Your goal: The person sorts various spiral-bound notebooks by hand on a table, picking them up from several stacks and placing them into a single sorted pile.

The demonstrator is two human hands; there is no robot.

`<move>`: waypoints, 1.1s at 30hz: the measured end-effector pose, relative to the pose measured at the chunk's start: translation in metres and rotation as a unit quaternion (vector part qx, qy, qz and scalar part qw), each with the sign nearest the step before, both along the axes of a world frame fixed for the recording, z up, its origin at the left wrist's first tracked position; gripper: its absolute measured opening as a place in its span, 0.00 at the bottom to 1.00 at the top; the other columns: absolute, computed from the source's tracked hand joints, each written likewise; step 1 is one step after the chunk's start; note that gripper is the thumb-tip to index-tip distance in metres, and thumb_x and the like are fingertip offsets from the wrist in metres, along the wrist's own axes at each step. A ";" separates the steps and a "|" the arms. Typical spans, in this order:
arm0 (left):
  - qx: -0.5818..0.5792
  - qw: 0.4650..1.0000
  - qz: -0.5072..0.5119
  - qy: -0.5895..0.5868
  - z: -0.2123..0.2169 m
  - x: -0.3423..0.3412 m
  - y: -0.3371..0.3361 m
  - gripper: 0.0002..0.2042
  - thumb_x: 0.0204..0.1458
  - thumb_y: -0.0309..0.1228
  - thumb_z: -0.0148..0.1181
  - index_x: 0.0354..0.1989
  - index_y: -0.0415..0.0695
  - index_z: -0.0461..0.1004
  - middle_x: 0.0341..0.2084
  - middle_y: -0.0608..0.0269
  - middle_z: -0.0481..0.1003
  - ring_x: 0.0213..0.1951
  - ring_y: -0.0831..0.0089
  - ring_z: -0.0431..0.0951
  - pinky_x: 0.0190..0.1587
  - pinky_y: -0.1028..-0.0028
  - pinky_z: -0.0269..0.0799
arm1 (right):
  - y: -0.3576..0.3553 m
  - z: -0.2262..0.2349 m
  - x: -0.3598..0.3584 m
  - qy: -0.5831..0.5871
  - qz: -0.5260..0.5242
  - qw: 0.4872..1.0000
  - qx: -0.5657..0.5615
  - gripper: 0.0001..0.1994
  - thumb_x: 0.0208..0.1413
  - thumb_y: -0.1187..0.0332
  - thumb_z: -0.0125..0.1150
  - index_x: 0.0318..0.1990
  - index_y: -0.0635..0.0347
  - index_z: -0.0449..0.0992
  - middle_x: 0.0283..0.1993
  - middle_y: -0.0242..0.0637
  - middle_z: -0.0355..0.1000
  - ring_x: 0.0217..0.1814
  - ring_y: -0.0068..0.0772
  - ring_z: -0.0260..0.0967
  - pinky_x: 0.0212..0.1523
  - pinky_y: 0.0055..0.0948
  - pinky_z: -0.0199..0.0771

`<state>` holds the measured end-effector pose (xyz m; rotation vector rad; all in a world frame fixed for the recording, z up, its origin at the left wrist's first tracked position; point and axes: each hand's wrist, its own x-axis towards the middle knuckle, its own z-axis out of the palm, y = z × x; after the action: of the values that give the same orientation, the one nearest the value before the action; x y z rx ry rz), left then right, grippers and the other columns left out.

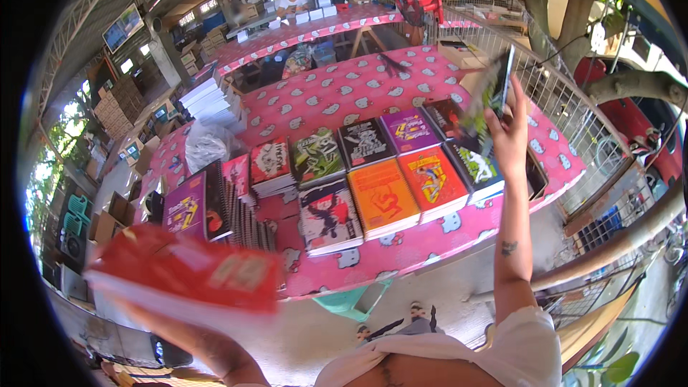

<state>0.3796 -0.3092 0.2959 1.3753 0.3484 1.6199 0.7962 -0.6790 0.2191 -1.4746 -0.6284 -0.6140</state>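
Note:
My left hand (147, 315) holds a red notebook (186, 272) low at the left; it is blurred and the hand is mostly hidden beneath it. My right hand (510, 132) is raised above the right end of the table, gripping a green-and-black notebook (493, 89) that is tilted on edge. Below it, stacks of notebooks with bright covers lie in rows on the pink patterned table (401, 247): an orange stack (382, 197), a red-orange stack (431, 180), a black-and-red stack (328, 215) and a purple one (410, 129).
Spiral notebooks stand on edge at the table's left (229, 208), beside a purple stack (183, 208). A white plastic bag (208, 145) and white stacks (208, 97) lie farther back. A second pink table (301, 32) has a seated person behind it. A metal fence (573, 111) runs along the right.

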 end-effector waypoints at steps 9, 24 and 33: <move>0.327 0.890 0.220 0.228 0.049 -0.042 0.125 0.16 0.62 0.37 0.49 0.53 0.41 0.70 0.45 0.52 0.75 0.47 0.66 0.74 0.52 0.67 0.69 | 0.324 0.031 -0.211 0.045 0.313 0.925 -0.210 0.31 0.49 0.57 0.63 0.62 0.55 0.67 0.53 0.53 0.70 0.59 0.51 0.66 0.59 0.43 0.65; 0.464 0.775 -0.187 0.385 -0.113 0.093 -0.055 0.31 0.50 0.38 0.65 0.63 0.45 0.65 0.54 0.47 0.70 0.56 0.50 0.69 0.57 0.58 0.65 | 0.119 -0.197 -0.086 0.105 -0.043 0.754 -0.647 0.37 0.51 0.51 0.62 0.69 0.41 0.55 0.74 0.38 0.47 0.74 0.51 0.47 0.67 0.50 0.56; 0.205 0.718 -0.245 0.618 -0.169 0.151 -0.060 0.25 0.56 0.31 0.54 0.63 0.45 0.64 0.44 0.47 0.77 0.51 0.58 0.75 0.51 0.63 0.71 | 0.065 -0.152 -0.050 0.220 0.049 0.848 -0.480 0.15 0.62 0.61 0.57 0.53 0.52 0.76 0.47 0.41 0.77 0.49 0.38 0.76 0.48 0.32 0.73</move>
<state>0.5311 -0.3694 0.1269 2.5097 0.3240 0.1090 0.7467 -0.6140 0.0675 -2.3983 -0.6669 0.2070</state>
